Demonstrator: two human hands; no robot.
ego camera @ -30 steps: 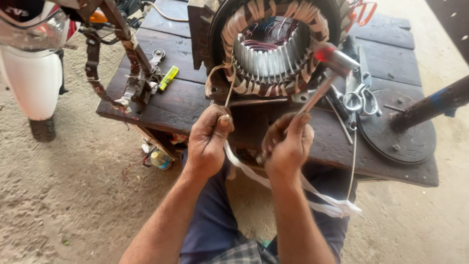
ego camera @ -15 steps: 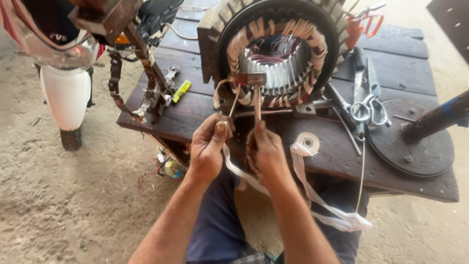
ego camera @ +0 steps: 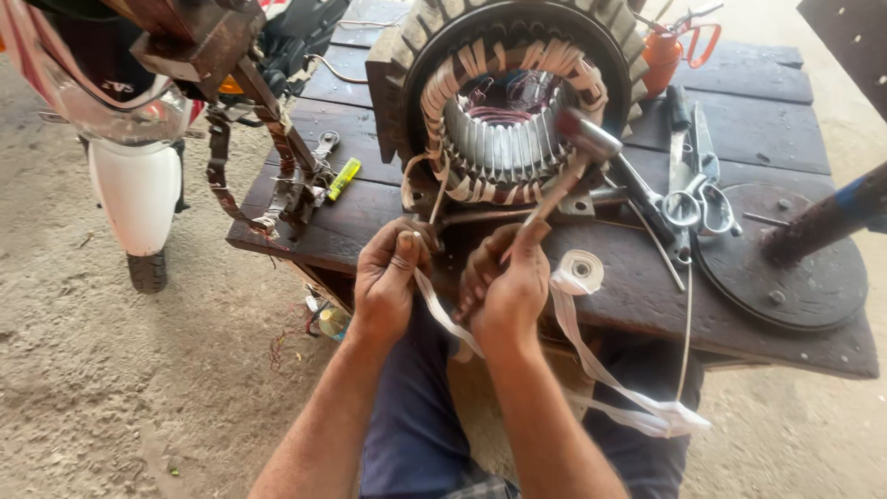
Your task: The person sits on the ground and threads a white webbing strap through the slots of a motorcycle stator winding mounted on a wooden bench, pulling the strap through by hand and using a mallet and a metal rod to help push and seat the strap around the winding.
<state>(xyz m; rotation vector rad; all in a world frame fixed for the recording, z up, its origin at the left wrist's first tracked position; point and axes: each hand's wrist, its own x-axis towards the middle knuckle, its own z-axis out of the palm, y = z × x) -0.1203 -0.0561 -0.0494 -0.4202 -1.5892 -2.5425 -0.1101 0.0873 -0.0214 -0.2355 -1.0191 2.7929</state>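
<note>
Here the left hand [ego camera: 388, 277] pinched white tape [ego camera: 443, 314], and the right hand [ego camera: 504, 286] gripped a hammer [ego camera: 568, 166] by its handle. The hammer head sat against the motor stator [ego camera: 513, 111] just above both hands; the tape roll [ego camera: 579, 273] lay right of them, scissors [ego camera: 698, 199] farther right.

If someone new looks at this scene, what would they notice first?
First comes the big motor stator, ringed with taped windings, standing at the back of the dark wooden table. Just before it, the right hand holds a hammer raised against the windings, while the left hand pinches white tape.
</note>
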